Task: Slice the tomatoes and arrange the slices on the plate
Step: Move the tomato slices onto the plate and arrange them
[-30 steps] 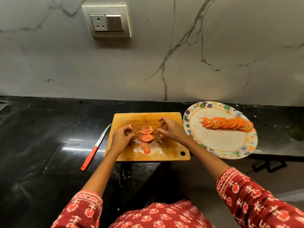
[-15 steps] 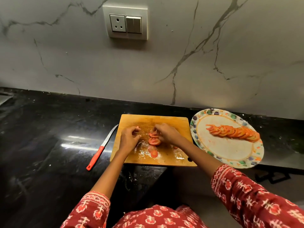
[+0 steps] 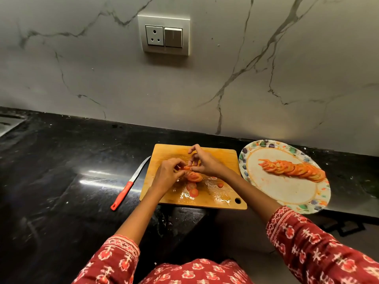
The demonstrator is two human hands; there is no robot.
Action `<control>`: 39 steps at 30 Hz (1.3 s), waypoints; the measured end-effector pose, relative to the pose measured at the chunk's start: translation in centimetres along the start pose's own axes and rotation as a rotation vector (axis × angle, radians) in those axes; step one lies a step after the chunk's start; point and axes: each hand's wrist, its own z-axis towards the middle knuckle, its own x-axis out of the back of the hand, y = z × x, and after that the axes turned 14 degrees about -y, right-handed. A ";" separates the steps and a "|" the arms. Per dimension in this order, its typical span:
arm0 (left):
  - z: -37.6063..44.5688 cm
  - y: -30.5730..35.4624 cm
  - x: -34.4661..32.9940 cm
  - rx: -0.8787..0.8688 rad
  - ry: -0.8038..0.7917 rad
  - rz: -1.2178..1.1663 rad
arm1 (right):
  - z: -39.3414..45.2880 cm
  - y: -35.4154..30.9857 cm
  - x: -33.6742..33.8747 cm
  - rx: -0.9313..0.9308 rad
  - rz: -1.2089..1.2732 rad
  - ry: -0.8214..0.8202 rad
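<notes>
Closest to the body, red patterned sleeves (image 3: 320, 244). Further out, wet wooden cutting board (image 3: 213, 193), juice pooled all over its near half, a few loose tomato slices (image 3: 192, 186) lying mid-board. Just above those, left hand (image 3: 167, 174) and right hand (image 3: 206, 165) meeting fingertip to fingertip, both pinching one thin tomato slice (image 3: 187, 168) between them, fingers curled in tight, barely any gap. Left of the board, red-handled knife (image 3: 128, 184) lying flat on the black counter (image 3: 61, 181), untouched. Right of the board, floral plate (image 3: 320, 203) with an overlapping row of slices (image 3: 295, 170) already laid across it.

Biggest risk, probably: slippery, floppy slice tearing or dropping on the way over to the plate because of all that juice. Also could knock the neat row when adding to it.
</notes>
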 end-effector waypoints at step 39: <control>-0.6 0.4 -0.5 0.206 0.249 -0.097 | -2.1 2.6 -1.5 -0.301 0.272 0.405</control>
